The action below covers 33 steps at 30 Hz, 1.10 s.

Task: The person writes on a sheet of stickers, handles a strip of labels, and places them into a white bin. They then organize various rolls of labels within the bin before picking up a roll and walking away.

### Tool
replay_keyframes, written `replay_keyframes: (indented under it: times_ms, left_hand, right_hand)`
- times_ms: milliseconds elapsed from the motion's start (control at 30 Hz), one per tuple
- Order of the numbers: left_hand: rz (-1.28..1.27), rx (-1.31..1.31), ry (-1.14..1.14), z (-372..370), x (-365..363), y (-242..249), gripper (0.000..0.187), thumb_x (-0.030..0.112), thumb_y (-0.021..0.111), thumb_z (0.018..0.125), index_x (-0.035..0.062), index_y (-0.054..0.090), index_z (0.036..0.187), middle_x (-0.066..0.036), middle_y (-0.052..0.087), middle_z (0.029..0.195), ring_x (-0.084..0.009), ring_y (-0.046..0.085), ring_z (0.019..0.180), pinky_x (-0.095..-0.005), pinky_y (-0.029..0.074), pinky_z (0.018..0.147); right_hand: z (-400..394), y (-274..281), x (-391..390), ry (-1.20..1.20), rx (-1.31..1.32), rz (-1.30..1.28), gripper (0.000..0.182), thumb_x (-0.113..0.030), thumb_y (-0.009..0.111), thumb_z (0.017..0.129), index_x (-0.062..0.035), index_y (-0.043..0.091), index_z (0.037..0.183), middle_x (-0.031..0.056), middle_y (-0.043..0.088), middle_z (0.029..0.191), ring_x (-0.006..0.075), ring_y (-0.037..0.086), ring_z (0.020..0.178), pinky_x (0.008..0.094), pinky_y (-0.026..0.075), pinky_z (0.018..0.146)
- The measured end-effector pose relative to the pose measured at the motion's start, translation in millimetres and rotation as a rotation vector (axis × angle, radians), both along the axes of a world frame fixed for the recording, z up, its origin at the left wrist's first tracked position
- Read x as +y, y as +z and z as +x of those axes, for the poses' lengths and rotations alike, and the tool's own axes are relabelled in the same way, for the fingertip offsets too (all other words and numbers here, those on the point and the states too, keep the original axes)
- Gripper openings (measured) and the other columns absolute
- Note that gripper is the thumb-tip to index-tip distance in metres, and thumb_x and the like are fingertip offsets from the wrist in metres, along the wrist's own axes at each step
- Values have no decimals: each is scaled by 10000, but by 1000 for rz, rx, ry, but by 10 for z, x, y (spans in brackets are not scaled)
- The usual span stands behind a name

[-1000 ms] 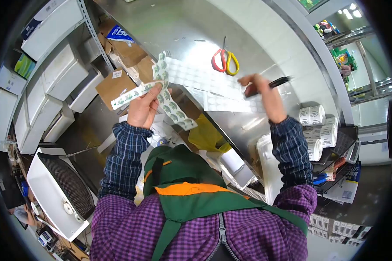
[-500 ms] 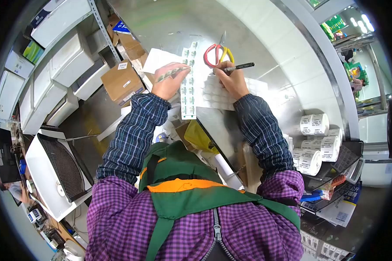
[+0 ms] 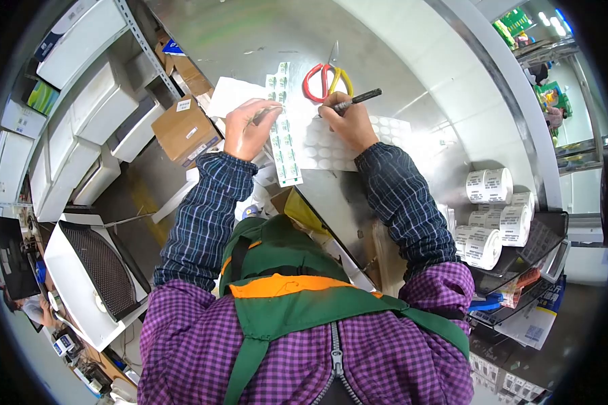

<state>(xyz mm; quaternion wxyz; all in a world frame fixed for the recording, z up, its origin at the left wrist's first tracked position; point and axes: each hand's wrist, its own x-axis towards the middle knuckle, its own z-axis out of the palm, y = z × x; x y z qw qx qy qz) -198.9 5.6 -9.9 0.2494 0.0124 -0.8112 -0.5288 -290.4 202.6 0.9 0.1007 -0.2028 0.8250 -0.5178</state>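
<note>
A long white strip printed with rows of small green labels [image 3: 287, 152] lies on the metal table. Over its left edge is my left hand [image 3: 248, 128], its thumb and fingers pinched together on a thin strip that is mostly hidden. My right hand [image 3: 352, 127] is closed around a black marker pen [image 3: 366, 96], which points up to the right; its lower end is hidden by the fingers. Under and beside that hand lies a pale sheet of round stickers [image 3: 325, 150]. Just beyond are scissors [image 3: 336, 75] with one red and one yellow handle.
White paper [image 3: 231, 96] lies behind my left hand. Rolls of printed labels [image 3: 488, 185] stand at the right above a dark rack [image 3: 544, 236]. To the left are a cardboard box [image 3: 184, 131] and shelves with white bins [image 3: 105, 101]. A yellow bag [image 3: 304, 212] sits below the table edge.
The view has shifted slightly, so the table things appear farther left. My left hand has turned, and the strip in it shows less. My right hand still holds the marker pen.
</note>
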Motion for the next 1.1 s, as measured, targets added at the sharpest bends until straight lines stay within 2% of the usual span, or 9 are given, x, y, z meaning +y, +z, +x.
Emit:
replay_keyframes:
  times_ms: [200,267,600,800,900,967,1100]
  left_hand:
    - [16,-9,6,-13,-8,-46,127,77,645,775,0,670,872,-121,651,821,-197,616,730,-278,475,658]
    - [9,-11,8,-14,-7,-48,129,79,648,774,0,670,874,-122,651,822,-198,616,730,-278,475,658]
    - [-42,-14,23,5,-2,-12,140,87,649,779,-1,673,885,-120,658,839,-198,620,738,-282,481,662]
    - [-58,-13,2,2,-21,-27,154,121,644,813,17,682,921,-95,657,855,-156,608,733,-254,481,651]
    - [-33,-15,-1,11,-1,-9,144,103,645,796,11,677,902,-104,656,842,-176,612,732,-269,478,658]
    - [-13,-6,8,17,12,7,137,87,649,778,5,673,885,-113,655,829,-197,618,738,-284,478,669]
    - [-2,-44,-22,-3,-6,-36,134,78,646,770,19,675,887,-111,651,835,-216,619,744,-282,475,678]
  right_hand:
    - [5,15,12,-7,-15,26,143,-144,623,777,-8,585,756,17,545,607,86,486,558,252,385,510]
    - [-1,-11,15,-38,-60,-55,139,-142,618,781,-11,578,755,11,537,601,80,477,548,245,375,500]
    - [15,43,8,-61,-70,8,133,-138,619,790,-13,577,776,7,529,594,77,465,529,239,366,487]
    - [9,64,32,32,-80,17,128,-131,614,786,-9,576,783,15,525,588,78,468,534,247,368,488]
    - [19,59,34,-33,-45,39,129,-139,600,817,-12,576,826,20,540,621,78,477,536,236,380,490]
    - [76,140,20,-15,-180,-163,148,-155,563,864,-20,586,920,35,591,699,78,500,565,219,393,491]
    - [155,203,-49,49,-166,-209,196,-171,525,898,-23,586,1012,48,635,785,78,527,612,207,405,495]
